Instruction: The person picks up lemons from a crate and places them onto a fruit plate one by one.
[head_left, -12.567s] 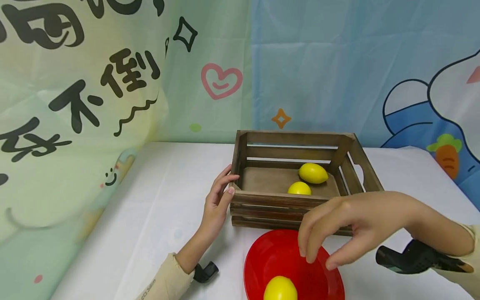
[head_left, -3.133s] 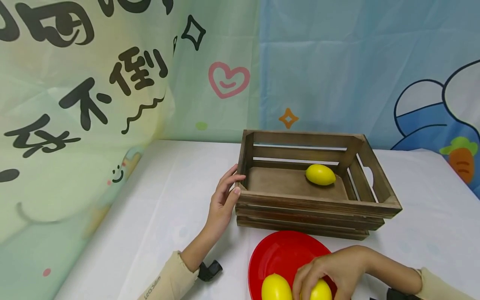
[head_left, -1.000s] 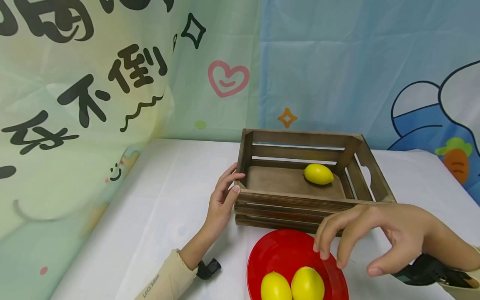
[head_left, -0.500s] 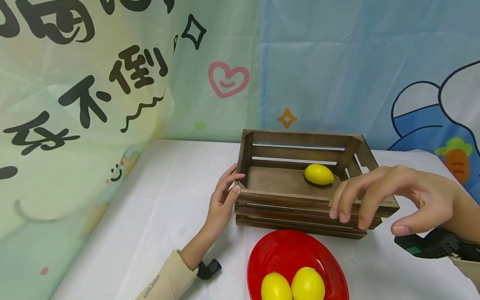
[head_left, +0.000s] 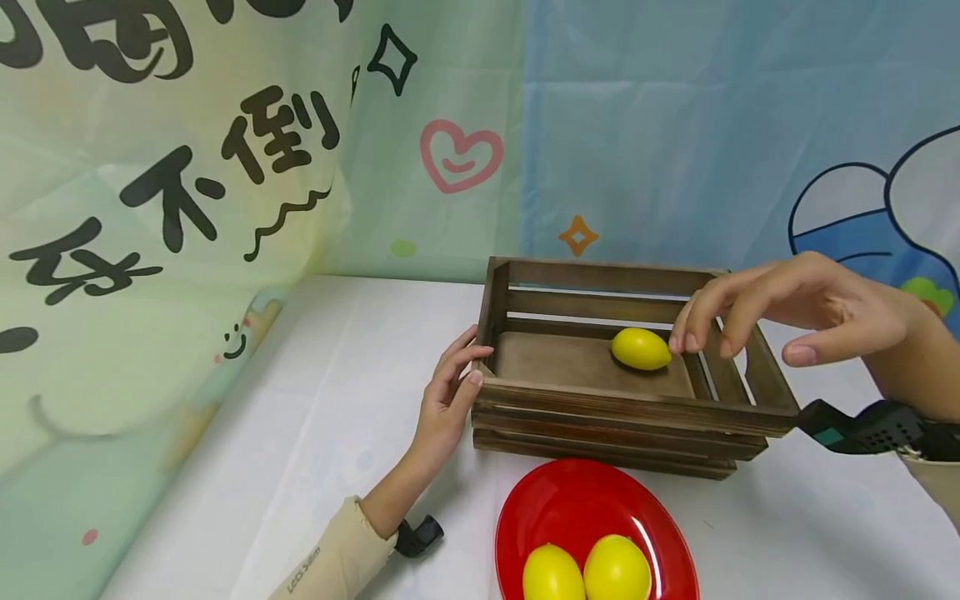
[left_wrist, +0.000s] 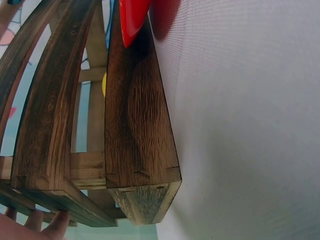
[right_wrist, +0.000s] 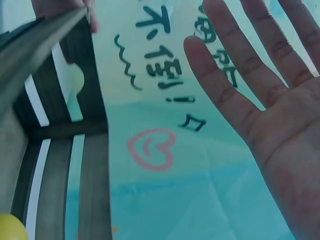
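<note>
Left grip (head_left: 446, 398) holds a grainy, slatted wooden crate (head_left: 592, 402), oval lemon (head_left: 641, 349) inside.

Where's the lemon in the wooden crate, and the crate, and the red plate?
Lemon (head_left: 641, 349): head view, middle of its yellow side.
Wooden crate (head_left: 585, 402): head view, top slat of its front wall.
Red plate (head_left: 576, 502): head view, bare part beyond the two lemons (head_left: 553, 575).

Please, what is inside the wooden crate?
One lemon lies in the wooden crate. Its front wall hides the nearest floor; the right hand covers part of the right end.
</note>
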